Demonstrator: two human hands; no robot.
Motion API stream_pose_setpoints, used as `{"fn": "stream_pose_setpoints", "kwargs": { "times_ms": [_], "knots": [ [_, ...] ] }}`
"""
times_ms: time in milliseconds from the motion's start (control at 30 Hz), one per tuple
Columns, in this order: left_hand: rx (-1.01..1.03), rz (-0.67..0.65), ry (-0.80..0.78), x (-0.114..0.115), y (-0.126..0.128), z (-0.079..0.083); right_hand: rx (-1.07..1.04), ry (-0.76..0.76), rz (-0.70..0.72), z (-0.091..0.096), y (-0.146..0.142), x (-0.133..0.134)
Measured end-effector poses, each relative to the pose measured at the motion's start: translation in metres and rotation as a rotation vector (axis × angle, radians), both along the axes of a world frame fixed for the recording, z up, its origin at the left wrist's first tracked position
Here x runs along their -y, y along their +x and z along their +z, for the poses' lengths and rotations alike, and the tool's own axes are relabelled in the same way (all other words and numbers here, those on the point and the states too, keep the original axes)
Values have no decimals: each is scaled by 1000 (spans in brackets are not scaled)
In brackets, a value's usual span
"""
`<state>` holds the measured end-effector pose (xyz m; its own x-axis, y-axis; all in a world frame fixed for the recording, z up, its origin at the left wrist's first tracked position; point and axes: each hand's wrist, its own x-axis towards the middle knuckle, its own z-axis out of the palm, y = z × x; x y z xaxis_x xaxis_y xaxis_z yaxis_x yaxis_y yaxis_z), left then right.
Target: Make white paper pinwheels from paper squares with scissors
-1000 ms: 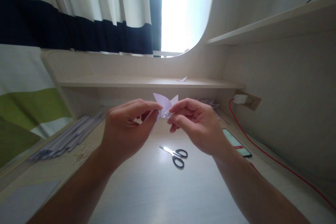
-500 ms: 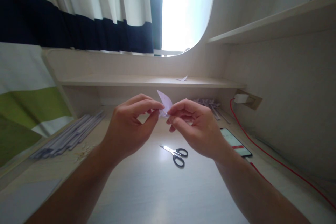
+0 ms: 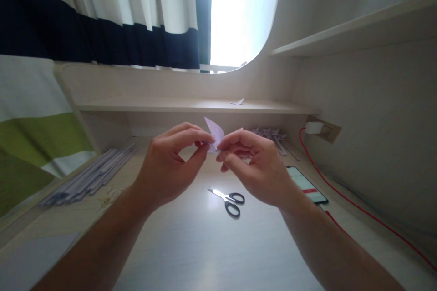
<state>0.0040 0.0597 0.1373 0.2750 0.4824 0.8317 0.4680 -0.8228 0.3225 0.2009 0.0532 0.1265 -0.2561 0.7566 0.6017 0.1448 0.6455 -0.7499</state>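
Note:
Between my two hands is a small piece of pale purple paper [image 3: 215,129], held up above the desk with a curved pointed flap rising from it. My left hand [image 3: 177,157] pinches its left side between thumb and forefinger. On the right side, the thumb and forefinger of my right hand [image 3: 254,161] close on its lower edge. Fingertips hide the lower part of the paper, so its folds are hard to make out. Below the hands, scissors [image 3: 229,200] with black handles lie on the desk, blades pointing up and left.
Long folded paper strips [image 3: 92,175] lie at the left, beside small pale bits [image 3: 109,195]. Folded paper pieces [image 3: 271,136] are heaped at the back right. A phone [image 3: 307,184] and a red cable [image 3: 341,200] lie at the right. A paper scrap [image 3: 238,102] rests on the shelf [image 3: 170,105].
My left fingertips have shifted very slightly to the right along the paper. My right hand and everything on the desk look the same.

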Motion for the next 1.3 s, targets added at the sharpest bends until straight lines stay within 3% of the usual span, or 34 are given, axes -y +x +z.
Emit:
{"fn": "stream_pose_setpoints", "kwargs": {
  "times_ms": [767,1300],
  "knots": [
    [67,-149,-7,-3,-2,-4,6,-3,23,3,2,3],
    [55,-144,5,0,1,-2,59,6,-95,2,2,3]
  ]
}}
